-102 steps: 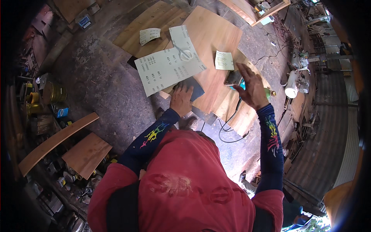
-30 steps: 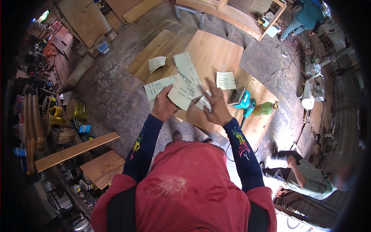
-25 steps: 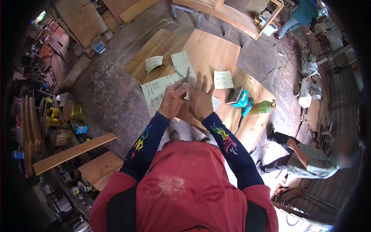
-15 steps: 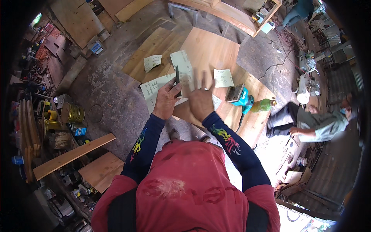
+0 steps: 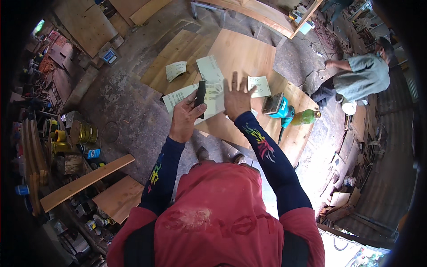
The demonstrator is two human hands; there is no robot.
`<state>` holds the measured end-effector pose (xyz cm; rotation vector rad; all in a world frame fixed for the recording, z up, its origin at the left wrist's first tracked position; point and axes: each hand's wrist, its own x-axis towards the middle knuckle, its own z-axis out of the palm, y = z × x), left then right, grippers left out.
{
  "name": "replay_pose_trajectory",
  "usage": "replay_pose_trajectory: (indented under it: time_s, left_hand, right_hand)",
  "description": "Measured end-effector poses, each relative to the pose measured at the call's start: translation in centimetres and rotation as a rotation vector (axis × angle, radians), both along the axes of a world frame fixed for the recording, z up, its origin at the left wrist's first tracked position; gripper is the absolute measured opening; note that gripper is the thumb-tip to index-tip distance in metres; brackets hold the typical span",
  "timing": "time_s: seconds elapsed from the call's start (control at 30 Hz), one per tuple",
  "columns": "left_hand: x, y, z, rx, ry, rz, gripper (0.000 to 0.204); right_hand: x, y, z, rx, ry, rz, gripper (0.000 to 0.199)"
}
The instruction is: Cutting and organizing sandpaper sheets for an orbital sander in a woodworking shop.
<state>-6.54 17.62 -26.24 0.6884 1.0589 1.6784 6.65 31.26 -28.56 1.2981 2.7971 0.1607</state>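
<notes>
My left hand (image 5: 186,116) is closed around a flat, dark strip (image 5: 201,95) and holds it upright above the pale sheets. I cannot make out what kind of thing it is. My right hand (image 5: 238,99) lies palm down with fingers spread, at the right edge of a pale printed sheet (image 5: 209,70) that looks like sandpaper. More such sheets lie around: a curled piece (image 5: 176,70) at far left, one partly under my left hand (image 5: 174,99), and a small one (image 5: 259,86) right of my right hand. Beneath them are wooden panels (image 5: 240,49).
A teal power sander (image 5: 281,109) and a green bottle (image 5: 305,117) rest on the panels at right. A co-worker (image 5: 362,75) bends at the far right. A wooden frame (image 5: 258,18) stands behind; a plank (image 5: 89,181) and cans (image 5: 83,132) are at left.
My right hand has moved slightly right and now rests with fingers spread. My left hand has turned the dark strip so its broad side shows. The co-worker has moved farther off and turned.
</notes>
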Motion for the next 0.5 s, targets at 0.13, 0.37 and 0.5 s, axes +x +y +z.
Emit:
replay_pose_trajectory:
  time_s: [0.13, 0.37, 0.5]
  left_hand:
    - [-1.1, -0.5, -0.7, -0.064, -0.172, 0.041, 0.05]
    - [-0.6, -2.0, -2.1, -0.028, -0.121, 0.013, 0.053]
    - [-2.1, -2.4, -2.6, -0.024, -0.12, 0.057, 0.052]
  right_hand:
    - [-0.9, -5.1, 0.8, 0.072, 0.17, 0.218, 0.065]
    - [-1.4, -3.7, -0.3, 0.029, 0.1, 0.169, 0.058]
    - [0.6, -4.0, -0.3, -0.061, -0.052, 0.089, 0.069]
